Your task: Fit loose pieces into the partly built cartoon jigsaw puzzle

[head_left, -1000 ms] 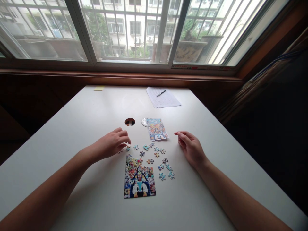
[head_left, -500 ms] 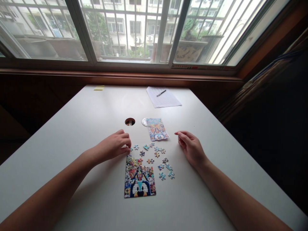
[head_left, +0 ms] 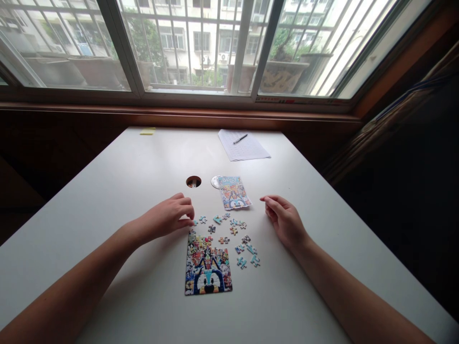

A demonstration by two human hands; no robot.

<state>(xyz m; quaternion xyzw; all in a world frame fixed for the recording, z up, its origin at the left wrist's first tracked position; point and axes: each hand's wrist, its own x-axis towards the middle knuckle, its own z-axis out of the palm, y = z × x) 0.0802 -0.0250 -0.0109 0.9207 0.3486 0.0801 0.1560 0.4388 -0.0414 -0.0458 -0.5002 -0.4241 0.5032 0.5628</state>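
A partly assembled jigsaw puzzle (head_left: 209, 274) lies flat, showing a blue cartoon dog's face among many small figures. My left hand (head_left: 176, 213) rests just above its upper left corner, fingers bent and thumb apart from them. Right at the thumb tip is a small light-blue puzzle piece (head_left: 195, 222); whether they touch I cannot tell. Loose pieces lie above and right of the puzzle, among them a dark piece (head_left: 212, 229) and a teal piece (head_left: 255, 260). To the right of them, my right hand (head_left: 285, 217) is loosely closed on its side, holding nothing visible.
Beyond the pieces lies a picture card (head_left: 234, 193) with the same design, partly over a round silver cover (head_left: 215, 182). A round hole (head_left: 193, 182) opens in the white table (head_left: 143, 286). Farther back are papers (head_left: 247, 149), a pen (head_left: 240, 139) and yellow notes (head_left: 147, 131).
My left hand has shifted very slightly left, so more of the light-blue piece by its thumb shows. My right hand and the other pieces stay as they were.
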